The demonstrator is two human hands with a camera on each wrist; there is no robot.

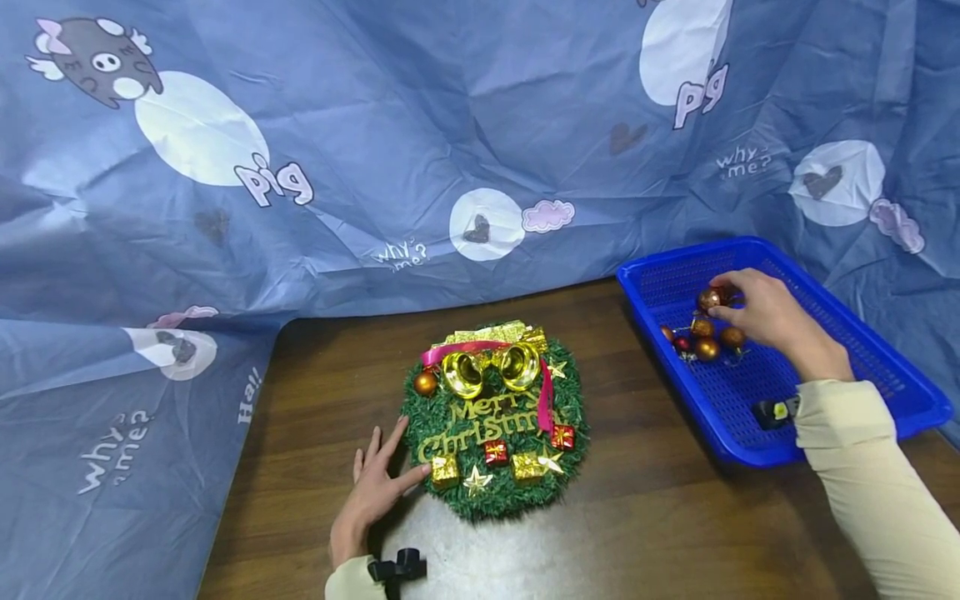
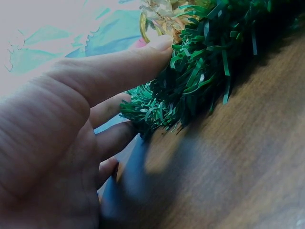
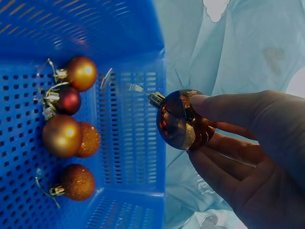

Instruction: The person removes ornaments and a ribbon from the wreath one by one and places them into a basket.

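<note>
My right hand pinches a shiny copper Christmas ball between thumb and fingertips, above the blue basket. The ball's gold cap and thin loop point away from the palm in the right wrist view. My left hand rests at the lower left edge of a green tinsel wreath, fingers extended, thumb touching its rim beside a gold gift box. Gold bells, a pink ribbon, "Merry Christmas" lettering and one orange ball decorate the wreath, which lies flat.
Several orange and gold balls and a dark red ball lie in the basket. The brown wooden table carries wreath and basket. A blue printed cloth hangs behind and along the left side.
</note>
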